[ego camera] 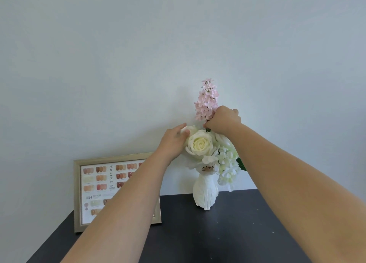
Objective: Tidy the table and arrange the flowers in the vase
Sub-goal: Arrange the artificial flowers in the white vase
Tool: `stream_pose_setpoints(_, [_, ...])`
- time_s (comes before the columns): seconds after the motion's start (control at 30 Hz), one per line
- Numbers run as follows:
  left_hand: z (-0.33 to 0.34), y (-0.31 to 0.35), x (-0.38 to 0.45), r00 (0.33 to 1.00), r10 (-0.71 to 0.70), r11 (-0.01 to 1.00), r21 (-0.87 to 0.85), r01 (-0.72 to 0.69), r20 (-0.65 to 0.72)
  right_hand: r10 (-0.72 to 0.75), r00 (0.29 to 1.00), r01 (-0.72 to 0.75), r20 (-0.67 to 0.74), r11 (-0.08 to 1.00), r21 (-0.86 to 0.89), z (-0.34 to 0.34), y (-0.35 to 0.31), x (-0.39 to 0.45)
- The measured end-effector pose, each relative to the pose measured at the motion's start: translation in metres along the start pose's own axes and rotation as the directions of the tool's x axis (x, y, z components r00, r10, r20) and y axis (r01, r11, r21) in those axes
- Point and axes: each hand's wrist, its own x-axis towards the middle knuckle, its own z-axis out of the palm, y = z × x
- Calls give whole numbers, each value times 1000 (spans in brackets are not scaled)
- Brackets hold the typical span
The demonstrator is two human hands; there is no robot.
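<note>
A white cat-shaped vase (205,191) stands on the dark table (227,233) against the wall. It holds a cream rose (200,145), white hydrangea blooms (227,163) and a tall pink flower spike (207,99). My right hand (223,121) is closed around the stem just below the pink spike's blossoms. My left hand (174,139) rests with fingers spread against a white flower (191,128) at the left side of the bouquet, behind the rose. The stems inside the vase are hidden.
A gold-framed nail colour chart (95,191) leans against the wall at the table's left, partly covered by my left forearm. The pale wall (178,45) rises directly behind the vase. The table's left edge runs diagonally at lower left.
</note>
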Motion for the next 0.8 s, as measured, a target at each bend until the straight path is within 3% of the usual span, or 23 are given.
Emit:
stream_pose_setpoints(0.43, [-2, -13, -3, 996, 72, 956, 280, -86, 58, -27, 1000, 27, 2, 999, -24, 12, -9, -5])
stream_pose_setpoints(0.5, [-4, -14, -4, 996, 51, 969, 240, -65, 68, -51, 999, 51, -4, 996, -70, 12, -9, -6])
stream_pose_setpoints(0.63, [-14, -15, -15, 997, 42, 999, -34, -40, 66, -91, 996, 93, 17, 978, -189, -7, -7, -16])
stream_pose_setpoints(0.7, [-17, -16, -22, 999, 43, 987, -156, -38, 28, -100, 995, 100, 6, 992, -73, -24, 1, -24])
stream_pose_setpoints(0.8, [-17, -17, -28, 999, 40, 968, -249, -40, -5, -82, 987, 127, -137, 922, 365, -41, 33, -48])
